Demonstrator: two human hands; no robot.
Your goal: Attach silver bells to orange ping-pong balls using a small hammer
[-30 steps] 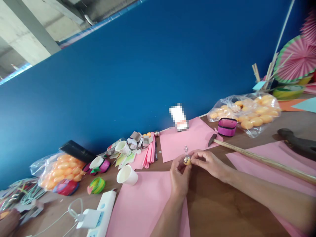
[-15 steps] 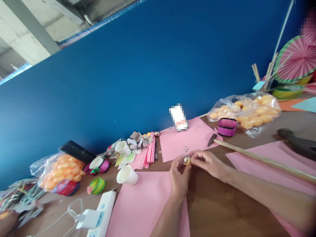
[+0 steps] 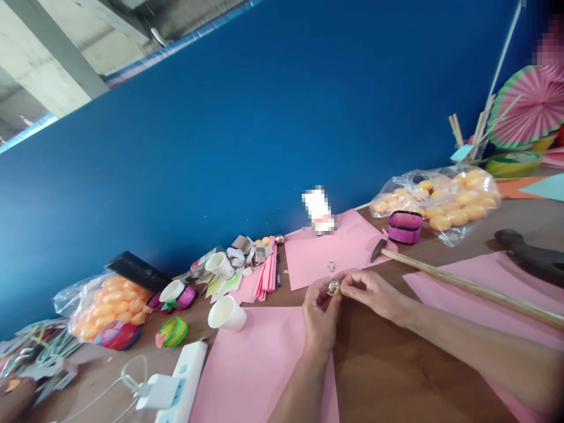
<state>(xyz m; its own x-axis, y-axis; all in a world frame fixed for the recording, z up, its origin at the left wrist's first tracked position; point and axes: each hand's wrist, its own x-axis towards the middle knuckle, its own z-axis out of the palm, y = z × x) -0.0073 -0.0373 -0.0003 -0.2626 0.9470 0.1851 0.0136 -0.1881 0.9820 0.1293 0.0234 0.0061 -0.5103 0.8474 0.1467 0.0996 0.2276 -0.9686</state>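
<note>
My left hand [image 3: 321, 314] is closed around a small orange shell [image 3: 337, 291] with shiny silvery balls [image 3: 333, 285] heaped in its top. The fingertips of my right hand [image 3: 368, 289] are pinched together at the shell's right edge. Whatever lies between those fingertips is too small to make out. Just beyond my hands, a few more silvery balls [image 3: 331, 265] rest on a pink paper sheet [image 3: 308, 252]. Another pink sheet [image 3: 255, 364] lies under my left forearm, with a white paper cup [image 3: 227, 313] tipped at its far edge.
A wooden-handled hammer [image 3: 458, 281] lies to the right, below a clear bag of orange shells [image 3: 458, 197] and a magenta ring [image 3: 405, 227]. Leftward are a white power strip [image 3: 183, 376], a green-yellow roll [image 3: 173, 332] and another bag of shells [image 3: 114, 305]. A blue partition [image 3: 264, 135] stands behind.
Both hands stay almost in the same place, with the orange shell tilted very slightly between them. At the lower left edge, a blurred brown shape with an orange piece has shifted a little.
</note>
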